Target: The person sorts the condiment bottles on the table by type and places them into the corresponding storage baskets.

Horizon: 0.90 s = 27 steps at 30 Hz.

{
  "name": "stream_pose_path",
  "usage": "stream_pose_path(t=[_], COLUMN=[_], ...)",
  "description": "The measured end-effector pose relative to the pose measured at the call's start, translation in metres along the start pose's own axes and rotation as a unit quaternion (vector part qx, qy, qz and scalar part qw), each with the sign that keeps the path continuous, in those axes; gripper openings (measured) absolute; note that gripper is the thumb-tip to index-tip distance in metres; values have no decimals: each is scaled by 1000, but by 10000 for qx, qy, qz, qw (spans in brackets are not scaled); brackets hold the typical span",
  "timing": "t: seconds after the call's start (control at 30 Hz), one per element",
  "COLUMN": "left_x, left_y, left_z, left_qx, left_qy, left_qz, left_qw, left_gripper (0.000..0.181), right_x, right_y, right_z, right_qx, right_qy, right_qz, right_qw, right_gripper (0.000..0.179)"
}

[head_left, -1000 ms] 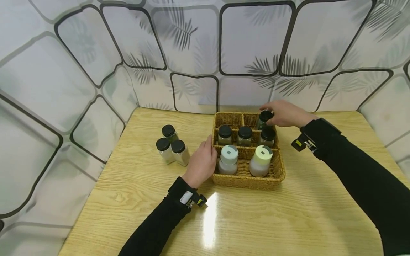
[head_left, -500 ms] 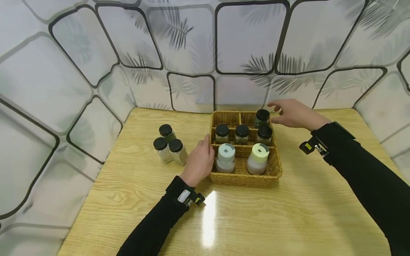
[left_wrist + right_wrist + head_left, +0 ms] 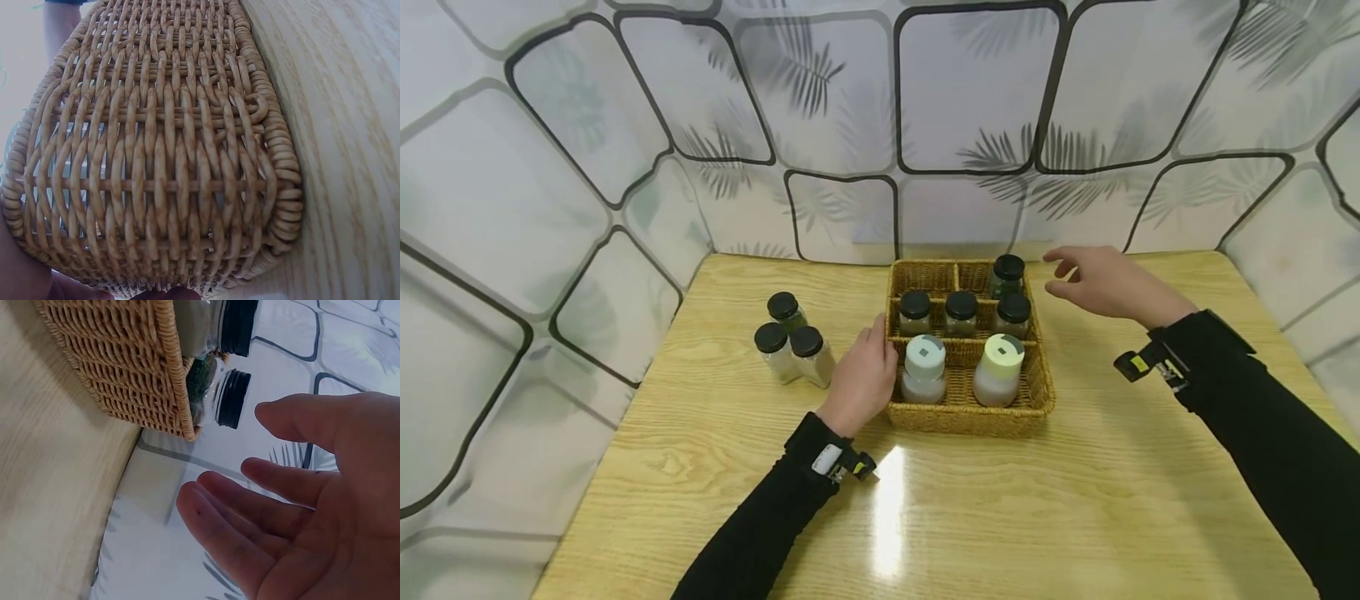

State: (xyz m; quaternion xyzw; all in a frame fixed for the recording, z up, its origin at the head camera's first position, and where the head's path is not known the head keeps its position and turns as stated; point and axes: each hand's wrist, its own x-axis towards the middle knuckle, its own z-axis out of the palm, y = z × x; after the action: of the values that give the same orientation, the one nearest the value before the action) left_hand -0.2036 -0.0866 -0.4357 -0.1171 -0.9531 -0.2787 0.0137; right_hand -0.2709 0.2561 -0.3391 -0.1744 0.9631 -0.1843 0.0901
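Note:
My left hand [image 3: 863, 375] holds the left side of a woven wicker basket [image 3: 970, 421], whose wall fills much of the left wrist view; only bits of that hand's fingers show there. Off the basket's back right corner, my right hand [image 3: 1108, 283] is in the air with nothing in it, fingers spread and relaxed. Closest to it, a black-lidded glass jar [image 3: 1007, 275] with dark green contents stands in the back right compartment; its lid also shows in the right wrist view. Several black-lidded jars [image 3: 961, 312] line the middle row. In front stand a pale-blue-capped jar [image 3: 925, 367] and a yellow-capped jar [image 3: 1000, 367].
Left of the basket, three black-lidded glass jars [image 3: 793, 342] stand close together on the wooden table [image 3: 1000, 517]. A patterned curtain [image 3: 970, 92] hangs behind the table and along its left side. The back left compartment [image 3: 923, 275] shows bare wicker.
My right hand has let go of the green-filled jar in the back right compartment and drawn away to the right. The left hand has stayed at the basket.

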Motion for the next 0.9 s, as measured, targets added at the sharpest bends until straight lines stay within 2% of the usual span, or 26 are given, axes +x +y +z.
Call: stream_pose_path(t=[0.27,0.43,0.9], left_x=[0,0,0], left_y=[0,0,1], left_z=[0,0,1], left_qx=[0,-39,9], left_qy=[42,22,46], left_qz=[10,-1,-23], left_qw=[10000,10000,10000], left_gripper=[53,52,53], right_x=[-9,-14,-13], right_y=[8,12,13], right_z=[11,21,42], right_qx=[216,372,655], right_qy=[0,-169,-336], right_qz=[63,93,107], right_qw=[9997,9991,9972], right_gripper=[54,55,57])
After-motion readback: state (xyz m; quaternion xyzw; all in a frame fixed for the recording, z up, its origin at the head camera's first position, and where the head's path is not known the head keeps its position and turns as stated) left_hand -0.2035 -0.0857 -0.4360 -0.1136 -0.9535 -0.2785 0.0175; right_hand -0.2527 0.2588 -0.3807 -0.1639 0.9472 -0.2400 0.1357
